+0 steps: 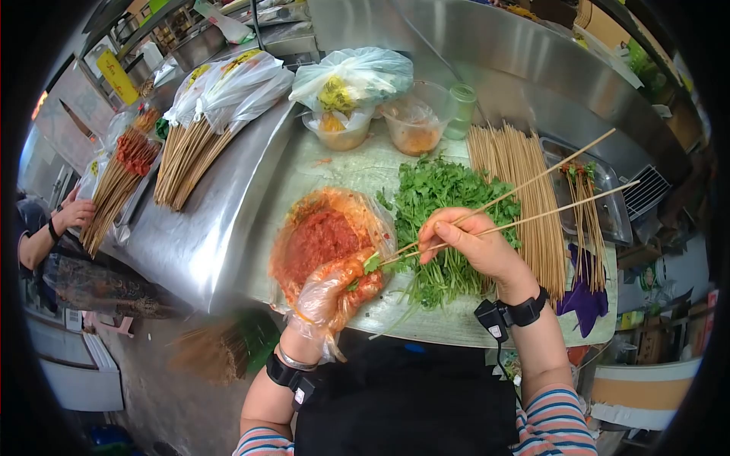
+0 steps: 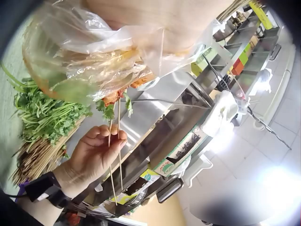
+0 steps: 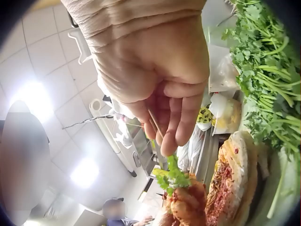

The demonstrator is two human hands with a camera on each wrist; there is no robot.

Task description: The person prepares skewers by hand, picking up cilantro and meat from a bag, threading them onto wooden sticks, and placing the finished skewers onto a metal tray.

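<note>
Plastic-covered left hand (image 2: 108, 56), eleven o'clock, holds reddish food (image 2: 112, 98); right hand (image 2: 91, 153), eight o'clock, pinches two thin sticks (image 2: 112, 170); leafy greens (image 2: 44, 113), nine o'clock.

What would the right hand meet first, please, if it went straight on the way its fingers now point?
Most likely the small coriander sprig at the plastic-gloved left hand: the fingers of the right hand point roughly along the two skewers towards it, though depth is hard to judge.

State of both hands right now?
Left hand: gloved, closed on sauce-coated food and greens at the stick tips.
Right hand: bare, closed, pinching two sticks.
</note>
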